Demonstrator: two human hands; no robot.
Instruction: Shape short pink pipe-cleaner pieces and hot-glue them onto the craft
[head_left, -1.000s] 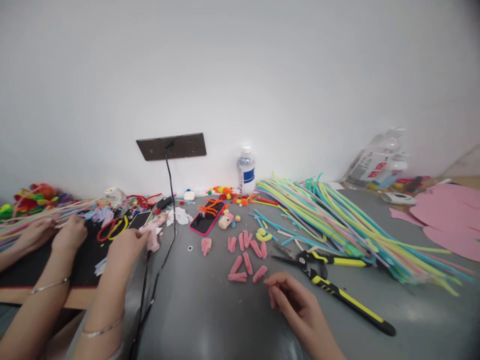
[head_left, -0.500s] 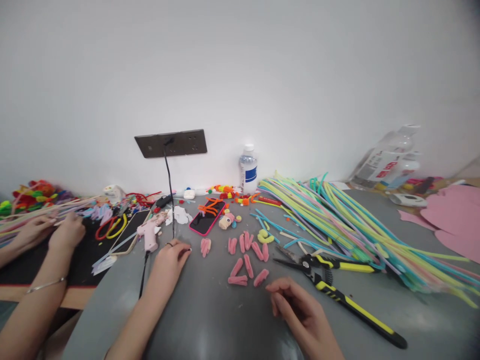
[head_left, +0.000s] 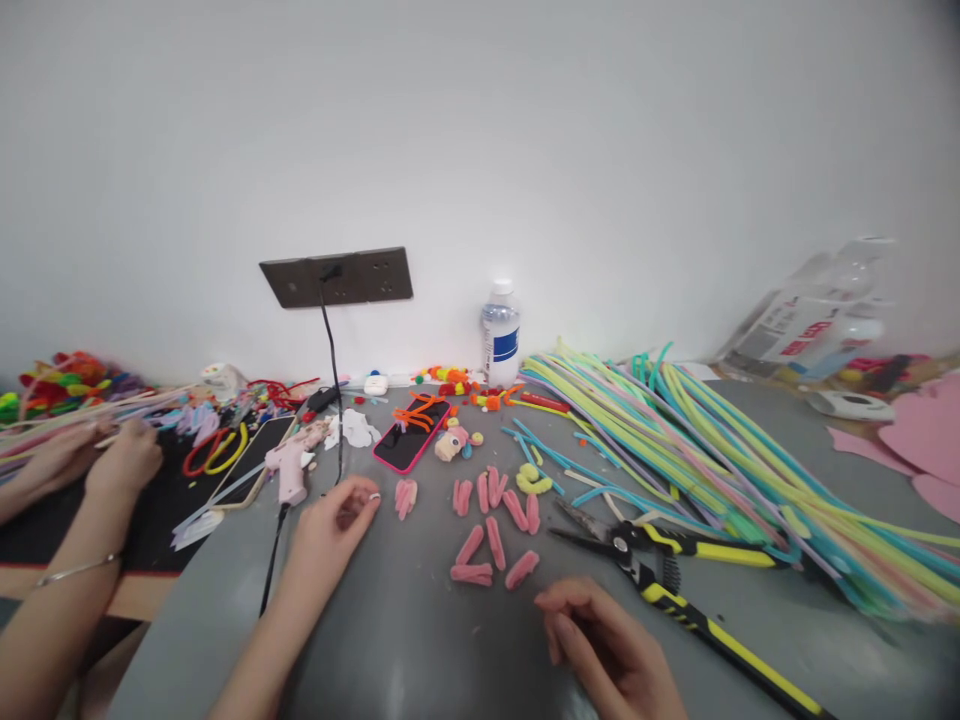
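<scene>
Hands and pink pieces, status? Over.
Left hand: small white bit at fingertips. Right hand: loosely curled. Pink pieces: lying on grey tabletop. Possible obstacle: cutters beside right hand.

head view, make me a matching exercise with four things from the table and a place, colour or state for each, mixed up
Things
1. short pink fuzzy pieces
2. glue gun
3. phone
4. bottle with the blue label

Descriptions
A. orange strips lie across its screen
B. stands upright close to the wall
C. spread between the left hand and the black-and-yellow cutters
D. pale pink, with a black cord at the bottom of its handle

Right pairs: 1-C, 2-D, 3-A, 4-B
</scene>
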